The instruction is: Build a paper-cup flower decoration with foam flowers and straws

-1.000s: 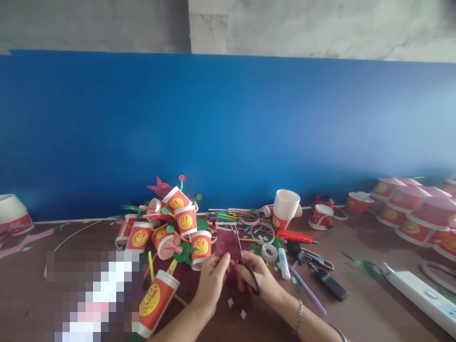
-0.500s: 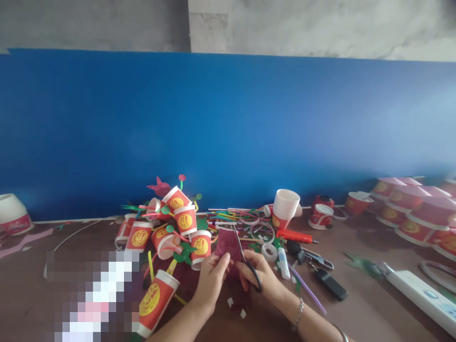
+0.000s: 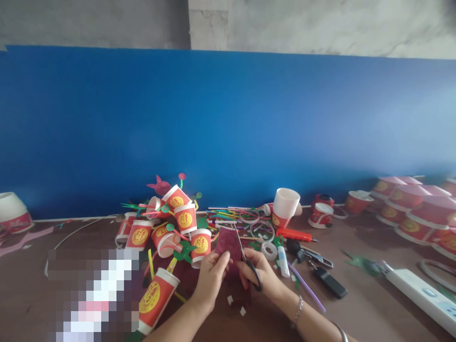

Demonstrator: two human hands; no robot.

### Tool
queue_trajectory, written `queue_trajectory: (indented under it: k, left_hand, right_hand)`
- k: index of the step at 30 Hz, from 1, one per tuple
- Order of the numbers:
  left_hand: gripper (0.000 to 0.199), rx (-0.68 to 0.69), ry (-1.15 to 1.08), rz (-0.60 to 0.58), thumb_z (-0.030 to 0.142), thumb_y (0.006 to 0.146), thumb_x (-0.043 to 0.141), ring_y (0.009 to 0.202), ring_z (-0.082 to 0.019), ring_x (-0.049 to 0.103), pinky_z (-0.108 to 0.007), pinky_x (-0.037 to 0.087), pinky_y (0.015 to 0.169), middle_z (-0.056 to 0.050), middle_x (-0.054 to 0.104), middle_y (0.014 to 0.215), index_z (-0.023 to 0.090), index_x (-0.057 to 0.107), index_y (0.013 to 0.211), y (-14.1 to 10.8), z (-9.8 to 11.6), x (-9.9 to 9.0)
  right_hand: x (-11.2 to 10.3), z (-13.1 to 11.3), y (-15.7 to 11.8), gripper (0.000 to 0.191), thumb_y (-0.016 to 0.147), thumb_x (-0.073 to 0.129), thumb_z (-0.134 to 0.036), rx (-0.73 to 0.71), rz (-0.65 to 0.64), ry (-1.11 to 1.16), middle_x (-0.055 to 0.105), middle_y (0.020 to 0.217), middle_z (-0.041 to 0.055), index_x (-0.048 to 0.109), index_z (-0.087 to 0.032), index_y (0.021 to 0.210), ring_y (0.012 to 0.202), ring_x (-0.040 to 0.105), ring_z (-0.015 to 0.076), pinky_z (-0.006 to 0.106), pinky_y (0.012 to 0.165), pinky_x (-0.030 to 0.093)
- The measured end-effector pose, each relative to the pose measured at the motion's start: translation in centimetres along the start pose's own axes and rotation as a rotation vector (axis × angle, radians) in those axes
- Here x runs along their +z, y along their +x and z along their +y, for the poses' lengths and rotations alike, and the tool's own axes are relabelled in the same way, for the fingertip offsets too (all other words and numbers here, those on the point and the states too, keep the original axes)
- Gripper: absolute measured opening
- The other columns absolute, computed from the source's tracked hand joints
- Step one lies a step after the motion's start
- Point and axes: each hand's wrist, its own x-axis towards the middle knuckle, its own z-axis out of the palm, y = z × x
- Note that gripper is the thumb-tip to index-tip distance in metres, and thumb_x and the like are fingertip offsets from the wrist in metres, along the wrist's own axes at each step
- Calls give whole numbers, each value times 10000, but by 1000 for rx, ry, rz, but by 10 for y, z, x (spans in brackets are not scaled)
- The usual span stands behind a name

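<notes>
My left hand [image 3: 213, 275] pinches a dark pink sheet of paper [image 3: 228, 241] with a faint round outline on it. Fingers of my right hand [image 3: 261, 275] are wrapped round the black handles of a pair of scissors [image 3: 253, 271]. The scissor blades point away from me and lie along the paper's right edge, slightly apart. Left of my hands is a pile of red and white paper cups [image 3: 201, 244] joined with green paper pieces and straws. One more paper cup [image 3: 156, 300] lies tilted near my left forearm.
Behind the paper are coloured straws [image 3: 224, 216], a tape roll [image 3: 269, 251] and stacked white cups [image 3: 286, 203]. To the right lie a glue stick [image 3: 283, 262], an orange cutter [image 3: 295, 235], a black key fob [image 3: 329, 283] and a power strip [image 3: 420, 297]. A blue panel [image 3: 228, 133] stands behind.
Hands, paper and scissors hold almost the same position. The whole view has shifted very slightly.
</notes>
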Motion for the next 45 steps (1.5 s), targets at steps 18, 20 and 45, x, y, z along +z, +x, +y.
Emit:
queue_trajectory:
  k: [18,20,45]
  left_hand:
    - [492,4,-4,2,605,577,695,412,-37,265,-195,138,413,84,366,452,147,515,570,1,0,-1]
    - [490,9,-4,11,602,578,697,415,-38,272,-195,143,413,80,377,458,145,521,571,1,-1,-1]
    - [497,-27,-56,10,592,539,729,420,-36,278,-193,169,425,84,378,452,157,489,558,1,1,-1]
  right_hand:
    - [-5,4,1,288,716,659,-399,-22,-32,27,545,438,-41,485,-175,668,373,422,67,171,381,276]
    - [-5,4,0,282,725,654,-389,-24,-35,22,542,437,-43,479,-176,661,371,409,62,170,381,273]
    - [-4,6,1,286,737,640,-385,-8,-2,-18,496,380,-61,469,-182,630,323,393,60,169,361,253]
